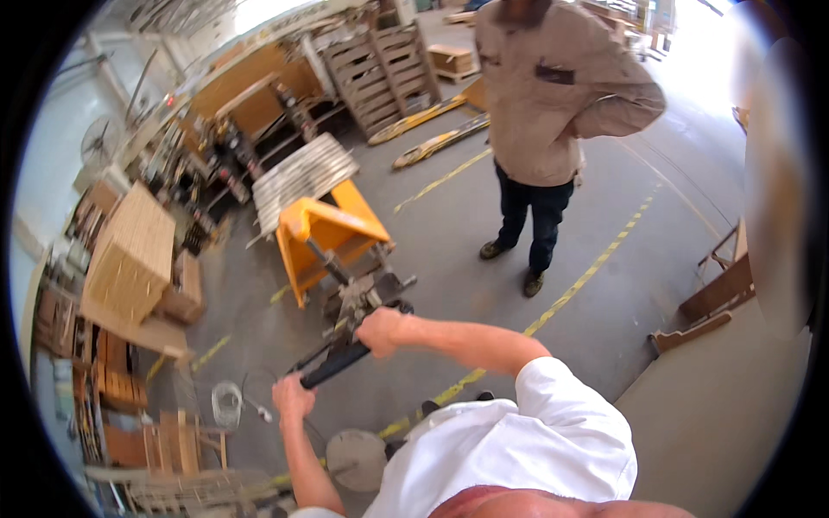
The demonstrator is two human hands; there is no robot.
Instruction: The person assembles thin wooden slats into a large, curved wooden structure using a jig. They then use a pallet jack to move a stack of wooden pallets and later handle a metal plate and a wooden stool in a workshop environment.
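Both my hands are wrapped round the black handle (332, 364) of an orange pallet jack (302, 259). My left hand (294, 399) is closed on the handle's lower-left end. Further along, near the lever and pump parts, my right hand (380, 331) grips the other end. The handle leans toward me from the jack's grey pump (358, 298). Behind the orange frame lies a pale, slatted or ridged load (302, 180), seemingly over the forks, which are hidden.
A person (540, 95) stands ahead on the right. Yellow pallet-jack forks (440, 142) lie beyond, beside an upright slatted pallet (380, 73). Stacked boards (129, 255) and a white cable coil (227, 406) are at left. Yellow floor tape (596, 268) crosses the floor; a large board (717, 406) is at right.
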